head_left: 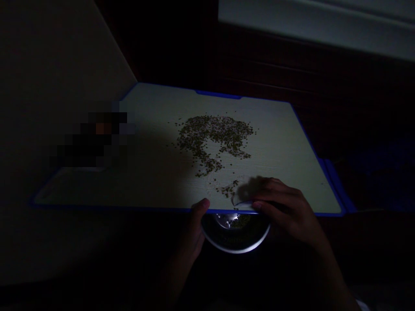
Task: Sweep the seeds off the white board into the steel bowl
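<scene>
A pale board with a blue rim (155,181) lies before me in dim light. A scatter of small green-brown seeds (214,138) covers its middle, with a smaller cluster (228,189) near the front edge. My left hand (194,229) grips a steel bowl (236,244) held just under the board's front edge; some seeds lie inside it. My right hand (282,207) rests on the front edge beside the small cluster, fingers curled together and smeared by motion, apparently on a small pale piece I cannot identify.
A dark pixelated patch (97,138) sits at the board's left. A pale wall (48,86) rises on the left and a light ledge (308,21) runs along the top right. Everything around the board is in darkness.
</scene>
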Available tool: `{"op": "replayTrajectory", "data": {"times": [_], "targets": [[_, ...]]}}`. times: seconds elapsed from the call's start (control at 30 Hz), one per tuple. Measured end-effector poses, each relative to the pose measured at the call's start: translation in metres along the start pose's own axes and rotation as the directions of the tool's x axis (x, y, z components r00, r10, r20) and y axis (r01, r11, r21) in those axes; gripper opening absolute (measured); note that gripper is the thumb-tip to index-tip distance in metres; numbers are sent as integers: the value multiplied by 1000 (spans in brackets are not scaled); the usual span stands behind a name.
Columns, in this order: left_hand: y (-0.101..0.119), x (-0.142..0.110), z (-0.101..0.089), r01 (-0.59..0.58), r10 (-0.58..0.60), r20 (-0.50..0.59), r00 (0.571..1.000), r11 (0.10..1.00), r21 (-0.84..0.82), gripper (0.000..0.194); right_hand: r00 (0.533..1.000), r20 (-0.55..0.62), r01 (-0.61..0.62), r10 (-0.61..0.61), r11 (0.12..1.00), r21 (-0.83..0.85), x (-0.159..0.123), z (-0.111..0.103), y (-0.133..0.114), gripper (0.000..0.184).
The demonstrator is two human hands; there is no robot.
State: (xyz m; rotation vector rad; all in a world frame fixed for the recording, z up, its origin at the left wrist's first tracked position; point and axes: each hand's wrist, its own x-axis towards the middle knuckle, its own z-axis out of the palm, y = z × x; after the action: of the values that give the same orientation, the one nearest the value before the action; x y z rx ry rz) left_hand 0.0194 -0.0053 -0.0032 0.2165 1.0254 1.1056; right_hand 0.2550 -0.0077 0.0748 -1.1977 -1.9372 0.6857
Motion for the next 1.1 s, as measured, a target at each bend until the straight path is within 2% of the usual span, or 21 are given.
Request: {"op": "replayTrajectory", "data": {"times": [0.33, 0.63, 0.87, 1.1], "targets": [[-1, 2, -3, 37, -37, -13, 999, 998, 42, 44, 999, 23, 42, -42, 999, 5, 1, -1, 1, 11], [0, 2, -2, 38, -37, -25, 999, 997, 62, 44, 999, 15, 49, -50, 998, 35, 0, -1, 2, 10], [1, -1, 1, 11, -11, -4, 1000, 1000, 20, 41, 997, -42, -72, 72, 997, -1, 1, 1, -4, 13], [2, -2, 2, 13, -13, -9, 1000, 1000, 27, 41, 989, -129, -80, 72, 995, -56, 5, 4, -7, 17]]}}
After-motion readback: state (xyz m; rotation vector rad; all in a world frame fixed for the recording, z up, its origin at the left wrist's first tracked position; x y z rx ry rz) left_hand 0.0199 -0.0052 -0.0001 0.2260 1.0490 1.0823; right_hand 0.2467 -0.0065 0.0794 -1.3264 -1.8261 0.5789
